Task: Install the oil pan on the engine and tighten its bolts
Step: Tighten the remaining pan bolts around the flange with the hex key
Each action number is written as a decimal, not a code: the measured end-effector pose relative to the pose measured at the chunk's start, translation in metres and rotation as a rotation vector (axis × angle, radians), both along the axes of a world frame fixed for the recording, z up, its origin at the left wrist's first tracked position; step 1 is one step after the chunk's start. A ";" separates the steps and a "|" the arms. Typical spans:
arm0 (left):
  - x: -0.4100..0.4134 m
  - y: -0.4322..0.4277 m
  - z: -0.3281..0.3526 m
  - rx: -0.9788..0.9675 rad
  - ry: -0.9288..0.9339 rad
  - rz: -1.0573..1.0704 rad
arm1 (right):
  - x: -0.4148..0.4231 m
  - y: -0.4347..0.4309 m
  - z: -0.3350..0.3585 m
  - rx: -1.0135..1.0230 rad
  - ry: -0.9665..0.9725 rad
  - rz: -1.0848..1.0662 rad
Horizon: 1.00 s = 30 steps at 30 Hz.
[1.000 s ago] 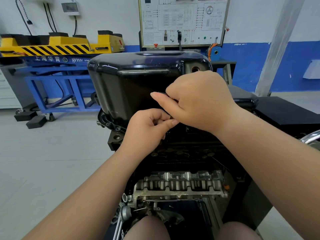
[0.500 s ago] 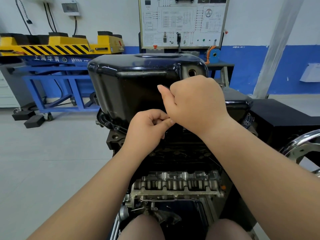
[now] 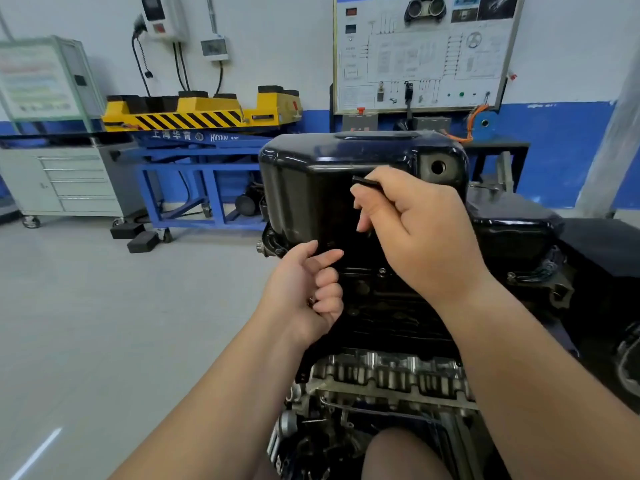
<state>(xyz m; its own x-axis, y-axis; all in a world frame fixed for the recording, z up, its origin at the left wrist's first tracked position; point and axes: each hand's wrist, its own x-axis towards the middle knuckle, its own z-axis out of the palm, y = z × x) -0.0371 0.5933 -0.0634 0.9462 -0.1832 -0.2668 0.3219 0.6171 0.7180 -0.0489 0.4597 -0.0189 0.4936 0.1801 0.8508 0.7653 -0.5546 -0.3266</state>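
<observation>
Your right hand (image 3: 412, 226) sits before the oil pan (image 3: 346, 174) atop the engine (image 3: 391, 375), your left hand (image 3: 304, 289) lower left, the wiring board (image 3: 426, 53) behind.

Hands apart, right hand (image 3: 415, 223) raised.

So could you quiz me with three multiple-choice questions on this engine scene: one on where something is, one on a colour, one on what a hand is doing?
1. Where is the oil pan?
A on the floor
B on top of the engine
C on the cabinet

2. What colour is the oil pan?
A black
B red
C white

3. What is the right hand doing?
A hanging open
B resting flat
C gripping a dark tool

Answers:
1 B, it sits above the engine block.
2 A, its glossy shell is black.
3 C, its fingers are closed round the tool.
</observation>
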 end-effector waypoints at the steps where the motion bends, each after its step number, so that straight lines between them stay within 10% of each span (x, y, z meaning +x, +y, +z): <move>1: -0.002 0.003 0.001 -0.052 0.022 0.009 | -0.004 0.003 -0.001 0.027 0.011 0.071; 14: -0.019 -0.012 -0.006 -0.102 -0.029 0.077 | -0.031 0.007 -0.056 -0.069 0.451 0.035; 24: -0.019 -0.013 -0.020 -0.033 -0.090 0.149 | -0.028 0.026 -0.078 -0.057 0.280 -0.222; 30: -0.016 -0.002 -0.035 0.323 -0.212 0.119 | -0.014 0.028 -0.094 0.167 0.463 -0.141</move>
